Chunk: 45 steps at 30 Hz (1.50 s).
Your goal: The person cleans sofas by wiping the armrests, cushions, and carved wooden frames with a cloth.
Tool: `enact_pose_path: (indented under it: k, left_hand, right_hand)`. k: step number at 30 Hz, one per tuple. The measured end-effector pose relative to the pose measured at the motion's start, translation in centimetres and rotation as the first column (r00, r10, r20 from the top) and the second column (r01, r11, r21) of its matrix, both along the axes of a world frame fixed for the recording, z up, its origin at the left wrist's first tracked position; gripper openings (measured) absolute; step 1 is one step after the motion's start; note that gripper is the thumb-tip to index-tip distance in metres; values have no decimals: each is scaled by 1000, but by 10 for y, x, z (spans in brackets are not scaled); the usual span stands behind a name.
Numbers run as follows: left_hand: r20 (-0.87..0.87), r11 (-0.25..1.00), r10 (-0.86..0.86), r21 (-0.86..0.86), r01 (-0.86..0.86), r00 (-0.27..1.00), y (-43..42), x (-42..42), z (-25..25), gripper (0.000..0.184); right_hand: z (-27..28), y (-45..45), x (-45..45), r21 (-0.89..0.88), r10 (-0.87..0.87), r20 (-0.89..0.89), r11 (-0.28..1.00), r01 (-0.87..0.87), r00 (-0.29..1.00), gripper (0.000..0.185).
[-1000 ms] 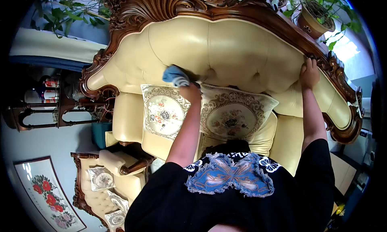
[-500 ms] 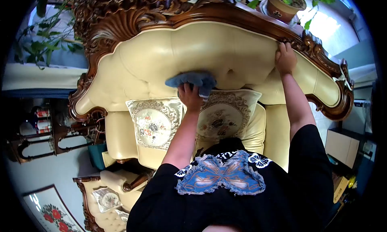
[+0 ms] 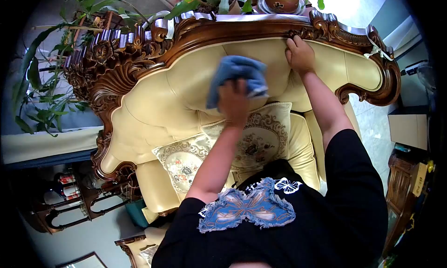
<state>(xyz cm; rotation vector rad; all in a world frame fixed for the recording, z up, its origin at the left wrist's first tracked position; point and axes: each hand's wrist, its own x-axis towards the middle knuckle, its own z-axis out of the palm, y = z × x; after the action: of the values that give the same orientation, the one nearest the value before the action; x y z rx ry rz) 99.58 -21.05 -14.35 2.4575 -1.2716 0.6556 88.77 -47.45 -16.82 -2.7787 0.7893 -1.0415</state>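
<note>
My left hand [image 3: 234, 101] is closed on a bunched blue cloth [image 3: 242, 71] and a little smeared by motion. The cloth lies against the cream, tufted leather backrest [image 3: 186, 88] of a sofa, above two patterned cushions. Farther right, my right hand [image 3: 301, 54] has its fingers curled at the backrest's top edge, gripping the carved brown wooden frame [image 3: 242, 28]; its fingertips are partly hidden. One floral cushion [image 3: 260, 142] sits below the cloth, and a second cushion [image 3: 184, 161] leans at its left, partly covered by my left forearm.
Behind the frame stand a potted plant [image 3: 281, 0] and other leafy plants [image 3: 42, 86]. A dark wooden shelf [image 3: 84, 198] with bottles is at the left. At the right are a cardboard-coloured box [image 3: 409, 128] and a carved wooden piece of furniture [image 3: 399, 179].
My left hand has moved the blue cloth higher up the backrest. My right hand stays at the frame's edge. The whole view has turned and shifted.
</note>
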Motion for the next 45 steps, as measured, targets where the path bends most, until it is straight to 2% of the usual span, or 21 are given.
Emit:
enact_pose_path:
  k: [3,4,6,7,8,11,12,13,15,16,19,21,22,24,27,29,34,35,37,41,45]
  left_hand:
    - [-57,921,-361,134,366,931,-20,-30,-21,23]
    - [-53,922,-359,136,363,932,-28,-37,-19,23]
    - [-256,868,-477,15,497,841,-48,-45,1,24]
    - [-258,870,-471,19,492,844,-55,-44,20,24]
    - [-111,850,-525,-23,526,844,-63,-40,42,26]
    - [185,795,-585,-58,603,789,-81,-12,47,29]
    - [161,830,-558,82,552,814,-82,2,41,28]
    - [116,834,-552,66,548,826,-77,18,40,28]
    - [141,887,-461,30,462,876,-57,45,43,31]
    - [131,936,-352,59,348,927,-41,58,60,34]
    - [60,995,-87,54,84,994,36,103,101,49]
    - [214,986,129,75,-148,968,97,145,96,54]
    - [279,985,150,37,-167,949,122,164,96,53]
    - [166,955,291,3,-295,942,154,186,98,54]
    - [62,885,463,-76,-458,884,147,182,102,54]
    - [98,820,571,-128,-558,815,116,162,94,64]
    - [-2,981,151,-121,-150,989,8,93,106,63]
    - [-34,988,119,-90,-122,992,-14,79,114,60]
    - [111,1000,27,0,-27,994,-52,75,101,45]
    - [133,936,-335,163,313,933,-120,41,59,22]
    - [186,900,-431,167,403,883,-136,32,56,24]
  right_hand:
    - [-4,-2,4,-6,-21,5,1000,21,1000,20]
    - [-4,-2,3,-6,-24,-16,1000,24,1000,16]
    - [-3,-7,3,-6,-23,-38,1000,23,999,12]
    - [-2,-10,6,243,-117,-44,962,124,992,11]
    - [-4,-10,7,476,-200,-77,853,212,977,13]
    - [-8,-8,2,533,-157,-24,834,146,987,14]
    - [-8,-10,3,556,-139,6,824,112,990,14]
    - [-5,-8,4,553,-124,13,827,96,992,14]
    - [1,-1,-2,8,-16,-39,1000,16,999,13]
    - [0,-2,-2,8,-8,-29,1000,8,1000,21]
    - [3,0,-3,-7,2,-12,1000,-2,1000,20]
    - [-3,-3,-3,-6,0,-10,1000,0,1000,20]
    - [-4,-5,-1,-4,-16,-11,1000,16,1000,21]
    - [-2,-5,0,0,-36,-22,999,36,999,21]
    - [-3,-2,-2,-2,-29,-21,1000,29,999,20]
    - [-2,-3,-1,-22,-31,17,999,32,999,20]
    - [6,0,-3,9,14,21,1000,-14,1000,19]
    - [6,-1,-3,12,19,12,1000,-20,1000,18]
    - [8,0,-3,7,0,9,1000,0,1000,19]
    - [7,-1,-7,12,23,-18,1000,-23,1000,25]
    - [-3,-6,-5,19,19,-5,1000,-19,1000,31]
